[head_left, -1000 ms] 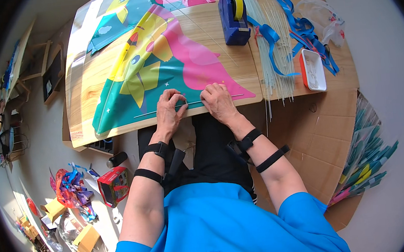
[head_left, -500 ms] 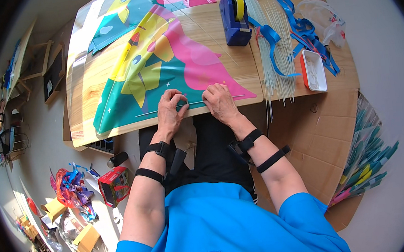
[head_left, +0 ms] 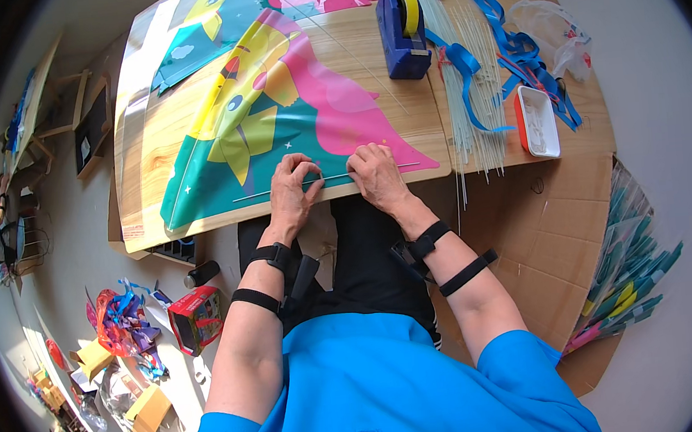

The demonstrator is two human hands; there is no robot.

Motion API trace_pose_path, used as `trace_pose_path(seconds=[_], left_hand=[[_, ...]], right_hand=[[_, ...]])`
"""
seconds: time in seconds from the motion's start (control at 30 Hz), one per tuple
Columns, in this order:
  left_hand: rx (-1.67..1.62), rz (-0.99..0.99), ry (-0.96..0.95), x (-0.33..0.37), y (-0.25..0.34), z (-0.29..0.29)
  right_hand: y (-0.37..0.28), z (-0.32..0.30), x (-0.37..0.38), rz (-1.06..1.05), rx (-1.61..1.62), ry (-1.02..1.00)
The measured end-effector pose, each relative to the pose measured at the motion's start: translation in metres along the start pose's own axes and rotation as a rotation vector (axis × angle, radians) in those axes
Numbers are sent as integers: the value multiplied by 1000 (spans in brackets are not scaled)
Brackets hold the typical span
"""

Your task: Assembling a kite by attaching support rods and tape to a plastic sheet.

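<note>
A triangular kite sheet (head_left: pixel 272 120), printed in teal, yellow and pink, lies on the wooden table with its wide end along the near edge. Across that end, close to the edge, runs a thin pale rod (head_left: pixel 334 177). My left hand (head_left: pixel 291 189) pinches the rod between thumb and fingers left of its middle. To the right, my right hand (head_left: pixel 376 177) has its fingers bent together on the rod, its fingertips down at the sheet. The rod's two ends stick out past the hands.
Another printed sheet (head_left: pixel 218 21) lies at the far left. A blue tape dispenser (head_left: pixel 404 34) with yellow tape stands at the back, beside many loose thin rods (head_left: pixel 470 82), blue ribbon (head_left: pixel 544 75) and a red-and-white tray (head_left: pixel 538 121). Cardboard (head_left: pixel 521 242) hangs below the right edge.
</note>
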State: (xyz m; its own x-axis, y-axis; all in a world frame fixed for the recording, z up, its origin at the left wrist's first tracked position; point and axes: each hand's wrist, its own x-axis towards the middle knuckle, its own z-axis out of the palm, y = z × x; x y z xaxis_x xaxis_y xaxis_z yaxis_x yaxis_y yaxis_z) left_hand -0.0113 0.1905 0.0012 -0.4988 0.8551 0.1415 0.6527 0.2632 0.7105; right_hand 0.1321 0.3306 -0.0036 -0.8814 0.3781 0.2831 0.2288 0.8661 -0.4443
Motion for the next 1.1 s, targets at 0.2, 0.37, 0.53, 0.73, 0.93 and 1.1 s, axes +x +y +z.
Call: trace_pose_path(seconds=[0.2,0.37,0.53,0.73,0.93,1.1], left_hand=[[0,-13,12,-4,-3,0],[-8,7,32,-1,-3,1],[-3,-7,49,-5,-4,1],[-13,13,71,-4,-6,1],[-24,5,69,-5,-4,0],[-17,6,42,-4,-4,-2]], right_hand=[[-2,5,1,-19,19,3],[0,1,-1,10,16,-24],[-1,2,1,-5,40,-41],[-1,2,1,-1,40,-53],[-1,2,2,-13,37,-52],[1,1,1,-15,30,-59]])
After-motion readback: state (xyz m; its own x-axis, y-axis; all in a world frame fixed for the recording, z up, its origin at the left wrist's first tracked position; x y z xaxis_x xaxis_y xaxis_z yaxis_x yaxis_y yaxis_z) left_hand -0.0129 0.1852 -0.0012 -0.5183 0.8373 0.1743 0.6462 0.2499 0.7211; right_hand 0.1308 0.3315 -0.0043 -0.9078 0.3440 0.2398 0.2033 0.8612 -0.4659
